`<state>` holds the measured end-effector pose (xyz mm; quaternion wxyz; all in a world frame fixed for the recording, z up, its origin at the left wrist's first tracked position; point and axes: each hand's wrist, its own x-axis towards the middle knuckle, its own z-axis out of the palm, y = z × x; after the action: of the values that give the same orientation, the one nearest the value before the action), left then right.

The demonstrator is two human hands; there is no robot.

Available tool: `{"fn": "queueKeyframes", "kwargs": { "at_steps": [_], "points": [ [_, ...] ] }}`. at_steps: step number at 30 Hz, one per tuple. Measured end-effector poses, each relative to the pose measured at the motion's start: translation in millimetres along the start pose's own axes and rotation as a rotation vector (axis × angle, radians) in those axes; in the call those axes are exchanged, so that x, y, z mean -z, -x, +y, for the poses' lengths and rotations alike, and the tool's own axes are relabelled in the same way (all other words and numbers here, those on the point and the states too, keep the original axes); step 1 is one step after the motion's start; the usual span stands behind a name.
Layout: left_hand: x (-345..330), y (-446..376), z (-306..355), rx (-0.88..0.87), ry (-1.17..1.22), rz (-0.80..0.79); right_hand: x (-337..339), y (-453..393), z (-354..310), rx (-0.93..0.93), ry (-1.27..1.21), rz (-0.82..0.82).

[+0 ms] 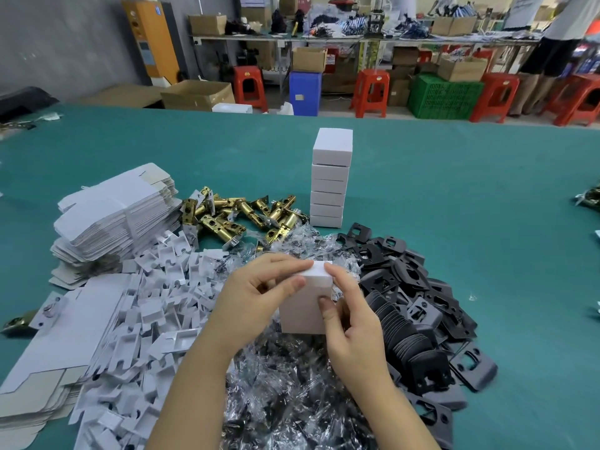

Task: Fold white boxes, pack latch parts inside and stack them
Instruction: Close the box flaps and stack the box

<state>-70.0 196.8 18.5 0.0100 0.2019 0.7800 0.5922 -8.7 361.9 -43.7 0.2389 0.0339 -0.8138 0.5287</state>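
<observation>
Both hands hold a small white box [303, 306] upright above the pile of clear screw bags [285, 384]. My left hand [256, 300] grips its left side, with thumb and fingers at the top flap. My right hand [352, 323] holds its right side, thumb pressed on the front face and a finger on the top edge. Behind stands a stack of several closed white boxes [329, 180]. Brass latch parts [233, 216] lie in a heap to the stack's left. Black strike plates [422, 306] are piled at the right.
Flat unfolded box blanks [113, 212] are stacked at the left, more lie at the lower left [48, 362]. White card inserts [156, 306] are scattered between them and the bags. The green table [487, 206] extends to the right and back. Stools and crates stand beyond it.
</observation>
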Motion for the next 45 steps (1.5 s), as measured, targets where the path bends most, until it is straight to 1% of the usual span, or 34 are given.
{"fn": "queueKeyframes", "kwargs": {
  "at_steps": [6, 11, 15, 20, 24, 29, 37, 39, 42, 45],
  "points": [
    [-0.5, -1.1, -2.1, -0.005, 0.021, 0.016, -0.3, -0.3, -2.5, -0.037, -0.047, -0.010],
    [-0.3, -1.5, -4.7, 0.008, 0.067, 0.039, 0.4, 0.5, -3.2, -0.055, -0.033, -0.027],
    [-1.1, -2.4, -4.1, -0.016, 0.026, 0.072, 0.4, 0.2, -6.5, -0.059, -0.026, -0.025],
    [0.2, -2.7, -3.7, -0.045, -0.021, 0.063, 0.5, 0.8, -9.9, -0.060, -0.029, -0.024],
    [0.3, -3.9, -4.0, -0.092, -0.139, 0.109, 1.2, 0.3, -11.2, -0.070, -0.061, -0.020],
    [0.2, -5.0, -2.8, -0.109, -0.112, 0.109, 1.7, -0.7, -11.9, -0.056, -0.072, -0.031],
    [-3.1, -2.9, 4.9, -0.176, -0.173, 0.162, 1.5, -0.5, -9.3, -0.038, -0.048, -0.038],
    [-2.3, -1.8, 6.0, -0.183, -0.182, 0.163, 0.8, -0.8, -9.5, -0.009, -0.034, -0.043],
    [-1.1, 0.4, 7.7, -0.226, -0.236, 0.169, -0.6, -1.0, -10.8, 0.031, -0.028, -0.053],
    [-1.9, 1.0, 10.2, -0.285, -0.307, 0.181, -1.8, 0.4, -9.5, 0.031, -0.037, -0.051]
  ]
}}
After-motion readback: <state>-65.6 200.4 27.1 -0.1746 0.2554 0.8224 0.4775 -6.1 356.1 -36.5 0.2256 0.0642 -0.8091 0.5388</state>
